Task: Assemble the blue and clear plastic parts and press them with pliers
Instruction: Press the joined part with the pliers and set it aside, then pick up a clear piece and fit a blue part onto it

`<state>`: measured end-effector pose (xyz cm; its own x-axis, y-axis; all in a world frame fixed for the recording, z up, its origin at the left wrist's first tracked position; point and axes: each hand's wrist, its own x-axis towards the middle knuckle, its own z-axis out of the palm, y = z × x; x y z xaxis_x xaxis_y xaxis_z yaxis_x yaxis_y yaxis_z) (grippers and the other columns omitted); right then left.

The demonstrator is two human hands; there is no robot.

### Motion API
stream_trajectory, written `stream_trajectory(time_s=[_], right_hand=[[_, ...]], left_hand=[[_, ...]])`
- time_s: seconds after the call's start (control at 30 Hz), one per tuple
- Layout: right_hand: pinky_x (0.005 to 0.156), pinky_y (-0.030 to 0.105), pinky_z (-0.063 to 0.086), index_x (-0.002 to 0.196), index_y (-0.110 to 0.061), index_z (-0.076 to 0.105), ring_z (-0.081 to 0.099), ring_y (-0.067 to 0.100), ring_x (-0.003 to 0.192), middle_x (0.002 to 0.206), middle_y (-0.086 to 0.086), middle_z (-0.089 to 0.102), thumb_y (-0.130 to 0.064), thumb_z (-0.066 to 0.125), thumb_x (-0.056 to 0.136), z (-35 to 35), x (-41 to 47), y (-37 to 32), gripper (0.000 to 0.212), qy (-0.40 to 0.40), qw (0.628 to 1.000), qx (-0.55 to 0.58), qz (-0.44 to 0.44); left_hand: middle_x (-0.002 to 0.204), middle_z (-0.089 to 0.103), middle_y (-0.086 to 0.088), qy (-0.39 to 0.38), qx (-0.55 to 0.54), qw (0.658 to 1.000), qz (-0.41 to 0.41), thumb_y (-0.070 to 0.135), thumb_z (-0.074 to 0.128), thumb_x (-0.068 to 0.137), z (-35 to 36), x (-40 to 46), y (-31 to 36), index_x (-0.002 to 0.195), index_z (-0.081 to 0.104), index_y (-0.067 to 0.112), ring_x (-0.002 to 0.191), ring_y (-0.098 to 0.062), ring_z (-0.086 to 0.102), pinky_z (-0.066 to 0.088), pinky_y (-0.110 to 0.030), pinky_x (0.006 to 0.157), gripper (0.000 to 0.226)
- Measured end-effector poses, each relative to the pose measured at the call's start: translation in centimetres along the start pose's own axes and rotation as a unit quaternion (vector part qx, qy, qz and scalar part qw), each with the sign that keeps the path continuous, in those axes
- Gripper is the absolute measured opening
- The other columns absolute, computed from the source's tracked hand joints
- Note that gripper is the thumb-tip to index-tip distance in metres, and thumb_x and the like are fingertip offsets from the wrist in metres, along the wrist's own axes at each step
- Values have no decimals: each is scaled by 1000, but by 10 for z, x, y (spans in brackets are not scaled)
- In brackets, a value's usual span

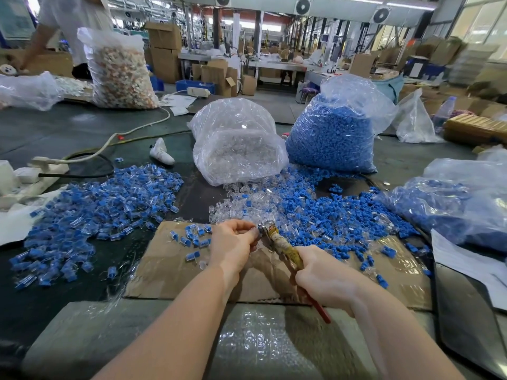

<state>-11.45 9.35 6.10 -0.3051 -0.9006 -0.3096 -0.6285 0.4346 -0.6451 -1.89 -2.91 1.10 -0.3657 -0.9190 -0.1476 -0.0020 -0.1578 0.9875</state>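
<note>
My right hand [319, 278] grips the taped handles of the pliers [282, 246], whose jaws point up and left over a cardboard sheet [170, 267]. My left hand [233, 244] has its fingers curled at the plier jaws and pinches a small part there; the part is mostly hidden by the fingers. Loose clear parts [241, 205] and loose blue parts [323, 212] lie just beyond the hands. A broad heap of assembled blue-and-clear pieces [93, 212] spreads to the left.
A bag of clear parts [236, 149] and a bag of blue parts [333, 133] stand behind the piles. Another bag of blue parts [455, 196] lies at the right. A power strip [35, 171] with cable sits far left. A person [68, 31] stands at the back left.
</note>
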Motion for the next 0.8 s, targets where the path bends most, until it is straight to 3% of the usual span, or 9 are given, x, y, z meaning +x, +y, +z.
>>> stream_trajectory(time_s=[0.17,0.23,0.33,0.4,0.47,0.57,0.8], right_hand=[[39,15,30,69,-14,47,38,2,37,54,-6,48,6,42,85,-1,-4,-2,26,-11,997,79,14],[39,16,29,68,-14,46,37,3,37,55,-5,46,8,44,80,0,-3,-1,25,12,996,91,19],[48,20,36,82,-17,53,45,10,55,71,-1,50,2,48,83,5,7,9,20,111,991,69,21],[72,34,47,104,-19,51,52,21,83,93,4,53,-12,52,87,7,14,18,18,199,978,-33,51],[94,41,41,129,-20,42,46,27,107,113,10,50,-31,56,91,7,19,27,42,256,951,-138,103],[101,42,34,145,-21,24,39,29,122,131,12,43,-45,54,90,7,25,38,67,301,922,-192,152],[99,40,33,147,-22,19,38,29,122,133,13,40,-57,42,91,14,38,57,70,320,886,-280,186]], left_hand=[[84,68,-16,1,-3,1000,-1,0,62,85,0,-1,1,83,64,9,76,-25,65,56,-39,74,9],[81,67,-15,4,-10,1000,0,0,61,86,-1,-3,1,85,65,7,70,-21,63,56,-34,69,8],[77,66,-9,8,10,1000,18,2,63,86,-3,-6,-3,88,65,8,61,-14,61,53,-25,57,7],[79,66,-4,11,76,995,67,6,63,86,-4,-9,-8,87,64,13,68,-14,63,55,-25,63,8],[79,64,4,12,159,978,132,8,63,86,-2,-14,-13,81,62,23,75,-8,62,50,-12,65,16],[79,63,11,9,226,956,189,10,61,88,0,-23,-23,87,64,22,74,0,59,45,-6,64,12],[90,57,14,2,301,914,273,13,59,89,2,-30,-28,105,67,17,85,0,53,40,-4,78,18]])
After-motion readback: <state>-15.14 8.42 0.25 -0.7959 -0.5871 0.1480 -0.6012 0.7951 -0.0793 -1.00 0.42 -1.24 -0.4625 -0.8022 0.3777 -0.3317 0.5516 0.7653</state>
